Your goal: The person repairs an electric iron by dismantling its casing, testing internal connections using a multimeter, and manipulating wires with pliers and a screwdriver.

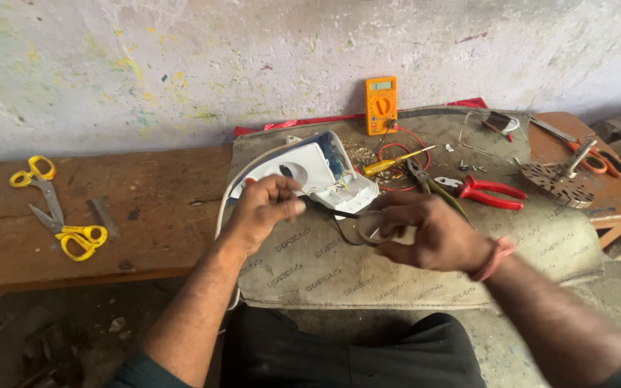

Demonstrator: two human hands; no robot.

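the left hand (266,208) has its fingertips pinched together on the end of a thin dark strip, which runs across to the roll of tape (369,226) that the right hand (425,233) grips with curled fingers. both hands hover over the middle of a grey mat (310,266) spread on a low wooden bench (145,215). just behind the hands lies an opened white iron (310,169), its rear cover off and coloured wires showing inside the shell.

further back on the mat a yellow screwdriver (393,164) lies by red leads that run up to an orange multimeter (381,105), which leans against the stained, paint-flecked wall (181,65). red-handled pliers (486,191) lie toward the mat's right edge, with a perforated metal disc (558,183) and orange-handled scissors (598,162) near the bench's right end.

the left end of the bench carries two pairs of yellow-handled scissors (55,208), well apart from the mat, with bare wood between. the mat's front edge hangs over the bench toward the person's dark-clothed lap; rough floor shows below on both sides.
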